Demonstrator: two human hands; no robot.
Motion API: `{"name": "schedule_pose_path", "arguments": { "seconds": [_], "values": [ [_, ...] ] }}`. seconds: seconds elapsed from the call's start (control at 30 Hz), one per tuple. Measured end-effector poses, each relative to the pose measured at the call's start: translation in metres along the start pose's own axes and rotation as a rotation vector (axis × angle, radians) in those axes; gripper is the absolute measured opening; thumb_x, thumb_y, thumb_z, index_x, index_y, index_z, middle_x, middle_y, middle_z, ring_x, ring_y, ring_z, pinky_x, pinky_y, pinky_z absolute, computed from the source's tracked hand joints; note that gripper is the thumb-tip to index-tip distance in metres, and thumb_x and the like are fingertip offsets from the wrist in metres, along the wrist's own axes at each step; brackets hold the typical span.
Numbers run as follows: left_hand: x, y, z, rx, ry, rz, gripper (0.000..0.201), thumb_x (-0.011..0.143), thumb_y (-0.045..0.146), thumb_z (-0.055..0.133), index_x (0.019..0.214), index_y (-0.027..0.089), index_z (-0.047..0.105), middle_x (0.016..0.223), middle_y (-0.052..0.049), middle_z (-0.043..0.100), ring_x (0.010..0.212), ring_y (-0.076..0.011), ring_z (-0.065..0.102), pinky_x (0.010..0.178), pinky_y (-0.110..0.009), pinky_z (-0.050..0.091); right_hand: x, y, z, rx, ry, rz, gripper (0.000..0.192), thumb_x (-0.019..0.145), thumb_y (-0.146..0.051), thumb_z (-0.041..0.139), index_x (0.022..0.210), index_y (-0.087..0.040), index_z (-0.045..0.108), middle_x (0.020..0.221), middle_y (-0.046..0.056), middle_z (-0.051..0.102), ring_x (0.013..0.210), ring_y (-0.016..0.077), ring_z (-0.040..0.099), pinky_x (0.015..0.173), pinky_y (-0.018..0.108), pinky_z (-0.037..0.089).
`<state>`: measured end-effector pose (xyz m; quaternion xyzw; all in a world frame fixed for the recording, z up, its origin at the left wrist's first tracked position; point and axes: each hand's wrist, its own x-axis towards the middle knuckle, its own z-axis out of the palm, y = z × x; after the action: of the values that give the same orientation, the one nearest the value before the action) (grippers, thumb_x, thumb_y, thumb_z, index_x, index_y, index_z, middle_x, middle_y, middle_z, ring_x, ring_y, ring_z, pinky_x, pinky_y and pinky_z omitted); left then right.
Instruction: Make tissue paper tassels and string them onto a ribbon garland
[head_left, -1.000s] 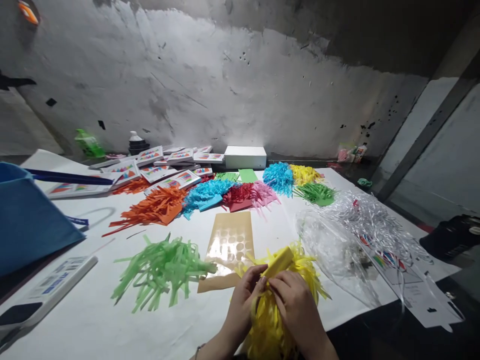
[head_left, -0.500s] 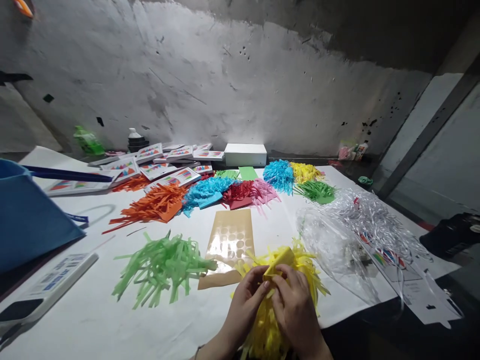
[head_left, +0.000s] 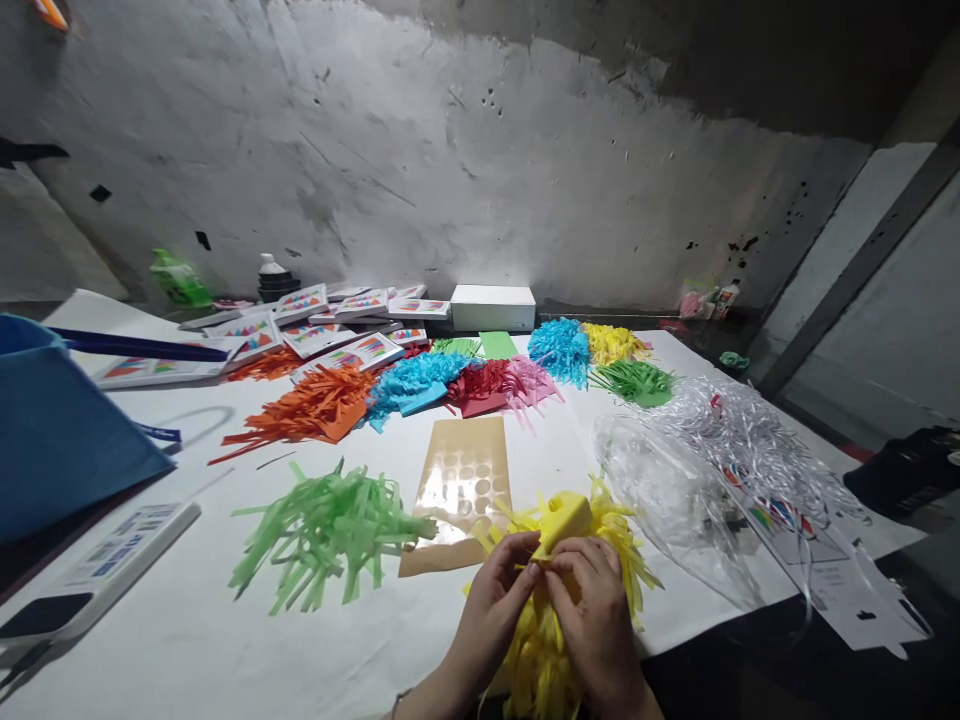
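Between both hands is a yellow paper tassel, its flat folded band facing up and its fringe hanging toward me. My left hand pinches the band from the left. From the other side my right hand grips it, thumb and fingers close to those of the left. More yellow fringe spreads on the table just beyond the hands. Left of them lies a light green fringe bundle. A brown sheet of clear round stickers rests behind the hands, partly covered by yellow fringe.
Fringe bundles in orange, blue and red lie farther back, before printed flat boxes and a white box. Clear plastic and silvery strings spread at right. A blue bin stands at left.
The yellow band between my hands has tilted and now shows a broader flat face. My right fingers have closed in lower along it. The view has shifted very slightly.
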<state>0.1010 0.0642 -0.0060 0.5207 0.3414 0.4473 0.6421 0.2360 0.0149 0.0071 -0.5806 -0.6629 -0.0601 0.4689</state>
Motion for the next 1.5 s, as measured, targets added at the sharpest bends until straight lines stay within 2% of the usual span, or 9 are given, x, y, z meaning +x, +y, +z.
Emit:
{"name": "schedule_pose_path", "arguments": {
  "seconds": [0.13,0.3,0.4,0.5,0.67,0.87,0.97,1.1,1.5],
  "values": [
    [0.006,0.003,-0.003,0.201,-0.04,0.112,0.022,0.09,0.036,0.062,0.105,0.019,0.068,0.1,-0.008,0.07,0.099,-0.0251,0.066,0.09,-0.039,0.052,0.005,0.003,-0.005,0.003,-0.029,0.025,0.015,0.09,-0.014,0.062,0.081,-0.023,0.054,0.085,-0.001,0.065,0.082,0.017,0.061,0.074,0.029,0.045],
    [0.01,0.008,-0.009,0.656,-0.066,0.451,0.018,0.091,0.016,0.052,0.102,0.02,0.065,0.09,-0.006,0.07,0.081,-0.0207,0.067,0.073,-0.033,0.055,0.013,0.003,-0.008,-0.094,0.014,-0.061,0.017,0.093,-0.009,0.051,0.104,-0.018,0.059,0.099,0.007,0.066,0.095,0.0239,0.059,0.097,0.046,0.036],
    [0.013,0.006,-0.011,0.807,-0.036,0.639,0.024,0.09,0.01,0.051,0.109,0.021,0.061,0.091,-0.006,0.07,0.079,-0.0197,0.068,0.069,-0.031,0.058,0.019,0.004,-0.01,-0.087,-0.149,-0.07,0.029,0.092,-0.008,0.046,0.114,-0.019,0.062,0.105,0.01,0.068,0.099,0.0283,0.058,0.094,0.049,0.036],
    [0.017,0.004,-0.013,0.872,-0.024,0.729,0.033,0.088,0.006,0.05,0.116,0.022,0.057,0.094,-0.007,0.07,0.081,-0.0199,0.069,0.071,-0.032,0.059,0.026,0.009,-0.014,0.002,-0.253,0.003,0.028,0.091,-0.009,0.044,0.101,-0.021,0.067,0.094,0.007,0.069,0.089,0.0256,0.06,0.083,0.041,0.042],
    [0.022,0.011,-0.012,0.974,-0.092,0.788,0.039,0.087,0.001,0.044,0.115,0.023,0.06,0.114,-0.011,0.063,0.087,-0.0182,0.068,0.073,-0.03,0.059,0.039,0.016,-0.018,0.127,-0.264,0.217,0.024,0.09,-0.011,0.046,0.092,-0.02,0.068,0.087,0.004,0.069,0.085,0.02,0.065,0.076,0.03,0.048],
    [0.027,0.019,-0.011,1.027,-0.058,0.778,0.016,0.094,0.011,0.046,0.091,0.02,0.058,0.1,-0.008,0.063,0.082,-0.0192,0.065,0.068,-0.03,0.057,0.045,0.017,-0.014,0.268,-0.191,0.412,0.023,0.089,-0.017,0.049,0.092,-0.02,0.072,0.09,0.003,0.073,0.085,0.0181,0.069,0.077,0.026,0.051],
    [0.028,0.019,-0.012,1.009,-0.029,0.778,0.013,0.095,0.012,0.046,0.096,0.02,0.056,0.102,-0.009,0.062,0.087,-0.0196,0.065,0.071,-0.03,0.057,0.042,0.02,-0.011,0.324,-0.138,0.469,0.024,0.09,-0.023,0.049,0.095,-0.018,0.073,0.091,0.005,0.074,0.085,0.0197,0.069,0.076,0.027,0.053],
    [0.027,0.021,-0.01,1.149,0.106,0.881,0.017,0.091,0.011,0.052,0.099,0.022,0.062,0.117,-0.013,0.061,0.104,-0.0272,0.06,0.087,-0.043,0.053,0.039,0.026,-0.008,0.384,-0.103,0.52,0.025,0.09,-0.027,0.049,0.092,-0.018,0.072,0.086,0.005,0.074,0.08,0.0208,0.07,0.071,0.028,0.054],
    [0.038,0.029,-0.003,1.412,-0.048,0.745,0.013,0.079,0.008,0.069,0.074,0.02,0.068,0.111,-0.012,0.071,0.11,-0.0349,0.061,0.1,-0.067,0.036,0.042,0.031,-0.004,0.408,-0.003,0.507,0.022,0.084,-0.028,0.052,0.082,-0.02,0.073,0.085,0.006,0.073,0.083,0.0225,0.068,0.077,0.031,0.051]
  ]
}}
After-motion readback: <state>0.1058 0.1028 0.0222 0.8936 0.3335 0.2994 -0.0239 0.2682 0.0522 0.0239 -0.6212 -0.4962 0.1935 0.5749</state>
